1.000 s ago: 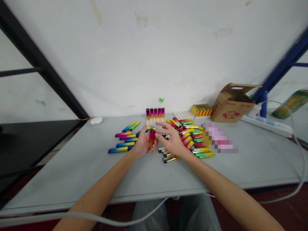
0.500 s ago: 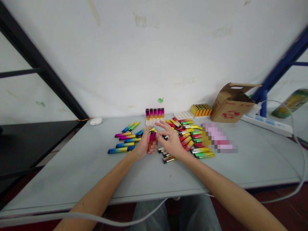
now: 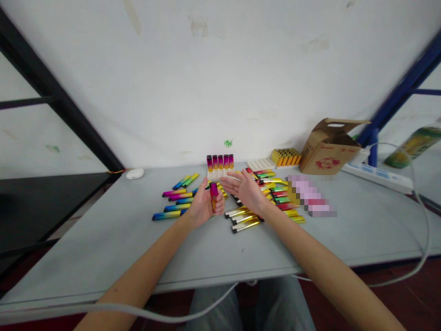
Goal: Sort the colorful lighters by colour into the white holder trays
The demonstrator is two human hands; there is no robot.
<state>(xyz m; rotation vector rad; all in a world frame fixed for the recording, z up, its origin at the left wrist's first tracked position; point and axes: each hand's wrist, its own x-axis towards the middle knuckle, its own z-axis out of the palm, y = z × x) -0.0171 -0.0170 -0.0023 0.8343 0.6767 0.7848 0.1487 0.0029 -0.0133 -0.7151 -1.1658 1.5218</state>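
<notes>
the purple-and-orange lighter [image 3: 214, 189] is upright in the left hand [image 3: 201, 207], whose grip is wrapped round it above the counter [image 3: 206, 257]. the right hand [image 3: 246, 189], fingers spread, has its grip released just beside it, partly covering a pile of mixed lighters [image 3: 244, 225]. blue and magenta lighters [image 3: 167, 214] lie to the left. behind, a white tray [image 3: 215, 175] bears a row of upright purple lighters [image 3: 220, 162]. farther right stand yellow-orange lighters [image 3: 286, 158] and an open cardboard box [image 3: 325, 154]; a pale cable [image 3: 161, 317] crosses in front.
</notes>
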